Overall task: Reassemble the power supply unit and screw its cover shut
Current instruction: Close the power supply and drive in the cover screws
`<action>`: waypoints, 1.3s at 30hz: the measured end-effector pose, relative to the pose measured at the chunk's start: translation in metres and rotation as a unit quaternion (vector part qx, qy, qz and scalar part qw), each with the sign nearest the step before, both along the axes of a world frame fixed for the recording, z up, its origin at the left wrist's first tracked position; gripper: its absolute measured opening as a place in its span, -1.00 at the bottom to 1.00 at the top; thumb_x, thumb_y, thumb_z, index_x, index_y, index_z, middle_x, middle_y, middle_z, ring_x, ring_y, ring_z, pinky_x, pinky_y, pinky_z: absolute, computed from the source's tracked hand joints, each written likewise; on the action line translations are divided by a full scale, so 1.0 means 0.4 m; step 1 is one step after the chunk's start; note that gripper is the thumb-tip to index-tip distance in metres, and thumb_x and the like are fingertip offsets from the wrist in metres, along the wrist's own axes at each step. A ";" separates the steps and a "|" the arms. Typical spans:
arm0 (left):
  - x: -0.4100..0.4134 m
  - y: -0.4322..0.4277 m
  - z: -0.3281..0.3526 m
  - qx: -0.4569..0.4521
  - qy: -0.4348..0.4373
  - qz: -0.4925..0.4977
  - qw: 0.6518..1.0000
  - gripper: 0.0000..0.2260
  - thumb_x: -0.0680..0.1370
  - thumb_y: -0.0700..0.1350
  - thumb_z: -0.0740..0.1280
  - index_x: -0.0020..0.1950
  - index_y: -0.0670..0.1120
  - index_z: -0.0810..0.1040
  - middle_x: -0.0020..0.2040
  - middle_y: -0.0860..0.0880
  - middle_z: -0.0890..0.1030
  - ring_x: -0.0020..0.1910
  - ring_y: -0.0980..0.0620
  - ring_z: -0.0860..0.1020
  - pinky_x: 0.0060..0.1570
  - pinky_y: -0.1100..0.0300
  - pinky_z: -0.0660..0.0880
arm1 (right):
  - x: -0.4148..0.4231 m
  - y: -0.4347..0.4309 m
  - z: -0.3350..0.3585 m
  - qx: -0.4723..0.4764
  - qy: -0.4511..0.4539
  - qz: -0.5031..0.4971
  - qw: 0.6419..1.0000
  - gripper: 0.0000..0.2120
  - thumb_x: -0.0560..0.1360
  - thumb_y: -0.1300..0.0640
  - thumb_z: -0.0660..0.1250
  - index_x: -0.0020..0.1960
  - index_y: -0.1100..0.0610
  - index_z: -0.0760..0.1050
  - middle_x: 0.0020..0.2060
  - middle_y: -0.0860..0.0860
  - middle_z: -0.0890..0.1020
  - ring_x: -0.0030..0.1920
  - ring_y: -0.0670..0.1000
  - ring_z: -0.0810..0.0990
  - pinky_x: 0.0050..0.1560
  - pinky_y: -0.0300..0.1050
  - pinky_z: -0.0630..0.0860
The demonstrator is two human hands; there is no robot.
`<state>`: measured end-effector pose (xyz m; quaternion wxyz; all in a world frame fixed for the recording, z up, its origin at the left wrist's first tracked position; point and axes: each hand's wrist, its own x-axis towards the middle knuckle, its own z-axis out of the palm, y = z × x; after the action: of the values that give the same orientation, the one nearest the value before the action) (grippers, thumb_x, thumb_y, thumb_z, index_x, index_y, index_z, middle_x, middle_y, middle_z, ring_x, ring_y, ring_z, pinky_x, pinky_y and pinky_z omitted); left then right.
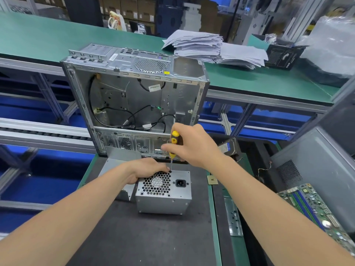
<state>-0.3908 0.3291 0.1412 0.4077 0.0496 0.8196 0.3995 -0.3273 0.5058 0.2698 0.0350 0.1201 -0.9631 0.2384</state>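
Observation:
The grey metal power supply unit (164,191) stands on the dark mat, its honeycomb fan grille and black power socket facing up. My left hand (148,168) grips its far left top edge, fingers curled over the rim. A screwdriver (173,145) with a yellow and black handle is gripped upright by my right hand (189,144). Its thin shaft points straight down, and the tip sits at the grille's far right corner, right beside my left fingertips. Whether a screw is under the tip I cannot make out.
An open, empty computer case (134,96) stands just behind the unit. A loose metal panel (123,162) lies at the left, a small chip (212,180) and a metal bracket (233,215) at the right. A motherboard (315,208) and grey tower (317,160) sit far right; paper stacks (211,48) behind.

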 end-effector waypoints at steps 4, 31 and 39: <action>0.000 -0.002 0.003 -0.001 -0.012 0.007 1.000 -0.38 0.41 0.26 0.41 0.34 -0.08 0.56 0.40 -0.13 0.55 0.35 -0.10 0.50 0.42 -0.05 0.41 | -0.006 -0.012 -0.043 -0.012 0.045 -0.150 0.988 -0.59 0.56 -0.12 0.41 -0.29 0.04 0.30 -0.37 0.02 0.53 -0.17 0.12 0.49 -0.30 -0.01 0.42; 0.014 -0.004 0.025 -0.013 -0.010 -0.005 1.000 -0.35 0.39 0.29 0.42 0.41 0.02 0.53 0.50 0.00 0.44 0.44 -0.05 0.40 0.45 0.02 0.26 | 0.007 -0.025 -0.008 0.148 0.059 -0.062 0.985 -0.60 0.66 -0.23 0.24 -0.11 0.09 0.43 -0.28 0.05 0.57 -0.17 0.19 0.58 -0.23 0.02 0.50; 0.021 -0.008 0.038 -0.009 0.005 -0.022 1.000 -0.50 0.25 0.31 0.43 -0.02 -0.03 0.59 -0.10 -0.01 0.45 -0.16 0.01 0.34 -0.19 0.13 0.24 | 0.004 0.033 0.073 0.108 -0.083 0.246 0.960 -0.83 0.62 0.27 0.34 0.12 0.02 0.51 0.05 -0.14 0.54 0.01 -0.11 0.54 0.04 -0.21 0.50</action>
<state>-0.3825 0.3260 0.1564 0.4128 0.0653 0.8239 0.3828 -0.3255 0.5190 0.2990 -0.1177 0.3360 -0.9234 0.1433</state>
